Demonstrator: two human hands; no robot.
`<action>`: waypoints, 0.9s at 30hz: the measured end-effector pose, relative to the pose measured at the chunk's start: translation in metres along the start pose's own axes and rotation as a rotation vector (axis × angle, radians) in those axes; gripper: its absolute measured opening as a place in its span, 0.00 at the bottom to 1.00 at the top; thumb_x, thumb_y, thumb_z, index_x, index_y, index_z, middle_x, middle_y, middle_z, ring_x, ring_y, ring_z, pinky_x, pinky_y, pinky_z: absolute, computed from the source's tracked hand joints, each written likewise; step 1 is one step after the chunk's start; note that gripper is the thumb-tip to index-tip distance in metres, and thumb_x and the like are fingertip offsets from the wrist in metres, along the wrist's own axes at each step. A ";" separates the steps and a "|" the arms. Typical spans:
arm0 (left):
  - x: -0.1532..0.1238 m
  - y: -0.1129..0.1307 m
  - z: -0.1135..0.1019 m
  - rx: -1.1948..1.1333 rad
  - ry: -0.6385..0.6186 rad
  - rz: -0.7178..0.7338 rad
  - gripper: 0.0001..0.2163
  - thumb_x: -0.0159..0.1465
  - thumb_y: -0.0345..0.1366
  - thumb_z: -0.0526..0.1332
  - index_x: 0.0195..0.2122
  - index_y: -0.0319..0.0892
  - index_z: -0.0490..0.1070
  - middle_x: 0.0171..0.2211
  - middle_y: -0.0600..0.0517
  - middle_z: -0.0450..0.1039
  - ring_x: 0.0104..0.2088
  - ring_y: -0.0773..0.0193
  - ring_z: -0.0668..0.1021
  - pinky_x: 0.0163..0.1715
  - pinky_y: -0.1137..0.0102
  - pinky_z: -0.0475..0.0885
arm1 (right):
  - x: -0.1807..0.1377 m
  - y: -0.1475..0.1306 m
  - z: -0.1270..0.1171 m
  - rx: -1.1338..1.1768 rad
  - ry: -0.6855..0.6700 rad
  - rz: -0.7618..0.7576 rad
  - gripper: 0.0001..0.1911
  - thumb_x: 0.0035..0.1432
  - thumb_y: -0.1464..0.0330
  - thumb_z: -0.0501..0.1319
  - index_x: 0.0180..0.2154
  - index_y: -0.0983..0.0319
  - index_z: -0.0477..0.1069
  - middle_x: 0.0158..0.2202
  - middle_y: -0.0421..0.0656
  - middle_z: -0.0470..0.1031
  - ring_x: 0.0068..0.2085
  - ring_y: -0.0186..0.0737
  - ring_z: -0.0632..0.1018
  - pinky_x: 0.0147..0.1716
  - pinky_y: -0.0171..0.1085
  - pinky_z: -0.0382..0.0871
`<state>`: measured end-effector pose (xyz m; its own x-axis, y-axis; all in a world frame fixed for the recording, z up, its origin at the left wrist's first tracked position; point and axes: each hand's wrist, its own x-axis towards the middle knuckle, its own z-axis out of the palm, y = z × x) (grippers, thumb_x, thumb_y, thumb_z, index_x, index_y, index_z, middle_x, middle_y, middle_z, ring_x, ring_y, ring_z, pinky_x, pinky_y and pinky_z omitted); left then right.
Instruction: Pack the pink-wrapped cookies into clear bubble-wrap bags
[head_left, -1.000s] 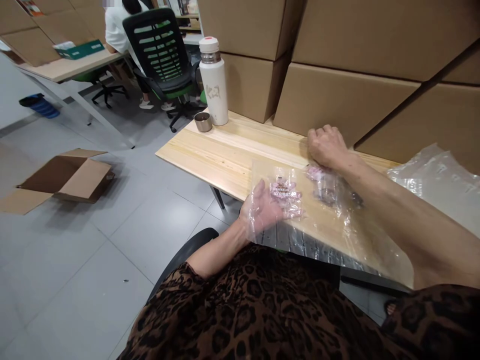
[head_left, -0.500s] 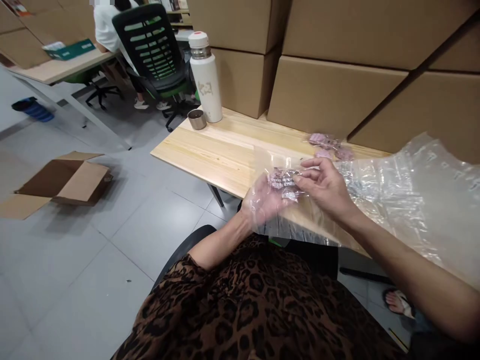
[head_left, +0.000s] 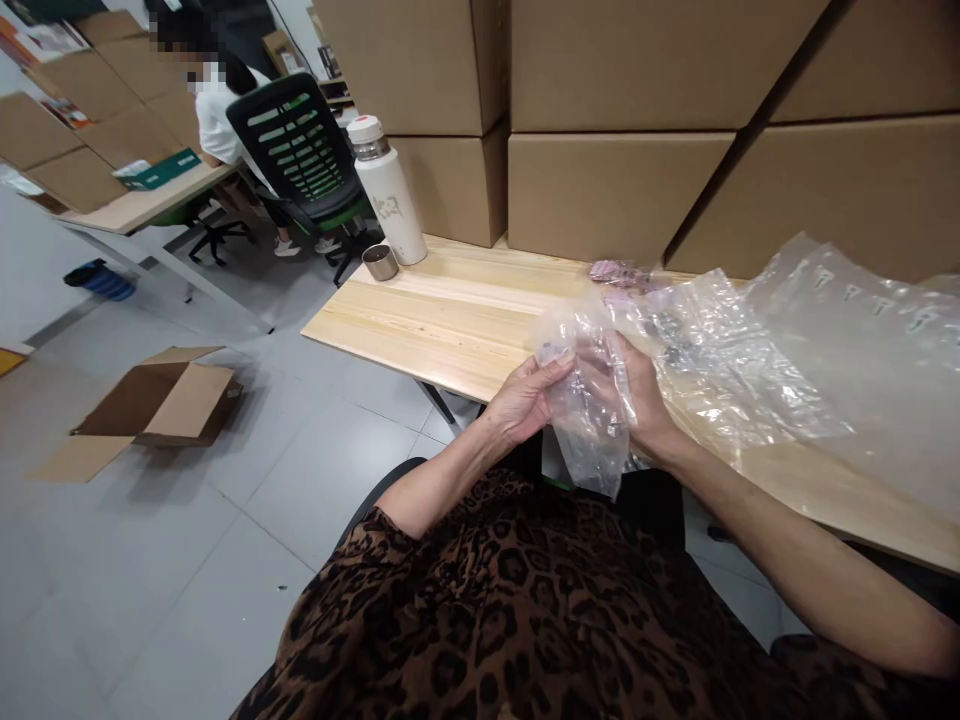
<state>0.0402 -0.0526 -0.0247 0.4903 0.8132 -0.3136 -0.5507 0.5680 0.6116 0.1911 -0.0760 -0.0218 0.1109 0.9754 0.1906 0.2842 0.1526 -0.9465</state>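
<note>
Over the front edge of the wooden table [head_left: 442, 330], my left hand [head_left: 521, 400] pinches a crumpled piece of clear plastic film [head_left: 589, 425] between thumb and fingers. My right hand [head_left: 646, 400] grips the same film from the other side, its fingers partly hidden behind the plastic. The small dark printed packet seen earlier cannot be made out through the folds. Just beyond my hands lie several pink packets [head_left: 619, 273] in clear wrap. To the right, a large sheet of clear segmented plastic [head_left: 847, 370] spreads across the table.
Stacked cardboard boxes [head_left: 615, 190] line the table's back. A white thermos [head_left: 394, 205] and a metal cup [head_left: 380, 262] stand at the far left corner. On the floor is an open carton [head_left: 180, 400]. Beyond, a person [head_left: 225, 120] sits near an office chair [head_left: 296, 150].
My left hand has gone from lying palm up under the film with the dark packet to pinching the film's side. The film is now bunched and folded between both hands. The view has shifted.
</note>
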 end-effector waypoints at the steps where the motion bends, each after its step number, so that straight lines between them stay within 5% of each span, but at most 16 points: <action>1: 0.001 -0.002 0.001 0.017 0.009 0.003 0.09 0.59 0.33 0.78 0.40 0.38 0.83 0.35 0.50 0.84 0.34 0.64 0.82 0.55 0.62 0.76 | 0.000 -0.001 -0.004 -0.042 -0.032 -0.013 0.23 0.60 0.44 0.69 0.40 0.57 0.74 0.39 0.45 0.80 0.40 0.49 0.81 0.45 0.50 0.79; 5: 0.004 -0.004 0.006 0.036 0.085 0.030 0.10 0.57 0.35 0.79 0.36 0.37 0.84 0.33 0.48 0.84 0.36 0.59 0.84 0.57 0.59 0.73 | -0.002 -0.020 -0.029 -0.145 -0.077 -0.117 0.21 0.67 0.47 0.63 0.45 0.57 0.80 0.48 0.49 0.83 0.48 0.52 0.82 0.52 0.55 0.80; 10: 0.003 -0.006 0.019 -0.015 0.205 0.110 0.09 0.55 0.32 0.79 0.35 0.38 0.83 0.32 0.50 0.83 0.35 0.61 0.82 0.53 0.62 0.73 | -0.044 -0.065 -0.040 -0.317 0.401 -0.433 0.19 0.74 0.62 0.59 0.62 0.53 0.76 0.61 0.48 0.79 0.60 0.53 0.81 0.61 0.58 0.78; 13: 0.002 -0.011 0.030 -0.037 0.276 0.144 0.04 0.60 0.27 0.72 0.29 0.39 0.79 0.28 0.54 0.79 0.30 0.67 0.78 0.47 0.67 0.73 | -0.068 -0.062 -0.019 -0.539 0.147 -0.585 0.30 0.73 0.69 0.56 0.73 0.52 0.64 0.65 0.49 0.77 0.67 0.55 0.77 0.68 0.60 0.73; 15: 0.002 -0.015 0.035 -0.048 0.293 0.157 0.09 0.62 0.24 0.67 0.25 0.39 0.75 0.25 0.56 0.75 0.29 0.69 0.76 0.46 0.70 0.73 | -0.072 -0.041 -0.001 -0.661 -0.016 -0.559 0.38 0.69 0.71 0.54 0.78 0.61 0.54 0.71 0.57 0.70 0.72 0.60 0.72 0.71 0.63 0.69; 19: -0.001 -0.020 0.037 -0.044 0.196 0.108 0.08 0.65 0.26 0.65 0.28 0.39 0.78 0.29 0.52 0.78 0.41 0.63 0.83 0.58 0.67 0.73 | -0.063 0.010 0.017 -0.821 -0.009 -0.486 0.48 0.62 0.72 0.55 0.79 0.73 0.41 0.75 0.68 0.60 0.75 0.69 0.65 0.69 0.68 0.68; 23: -0.011 -0.013 0.033 -0.013 0.020 0.037 0.12 0.73 0.41 0.62 0.38 0.41 0.82 0.42 0.45 0.85 0.60 0.53 0.81 0.69 0.61 0.68 | -0.055 0.026 0.010 -0.860 0.008 -0.478 0.44 0.65 0.73 0.54 0.78 0.75 0.46 0.73 0.70 0.62 0.74 0.69 0.67 0.69 0.67 0.68; 27: -0.019 -0.008 0.029 0.053 -0.043 0.018 0.11 0.71 0.43 0.67 0.45 0.41 0.83 0.49 0.43 0.85 0.64 0.52 0.79 0.72 0.61 0.65 | -0.052 0.014 -0.007 -0.710 0.000 -0.442 0.36 0.69 0.71 0.51 0.76 0.71 0.54 0.72 0.65 0.67 0.72 0.62 0.72 0.69 0.63 0.71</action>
<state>0.0542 -0.0764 -0.0025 0.5096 0.8166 -0.2710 -0.5241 0.5445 0.6549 0.1960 -0.1263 -0.0428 -0.1519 0.8491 0.5059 0.8338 0.3849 -0.3957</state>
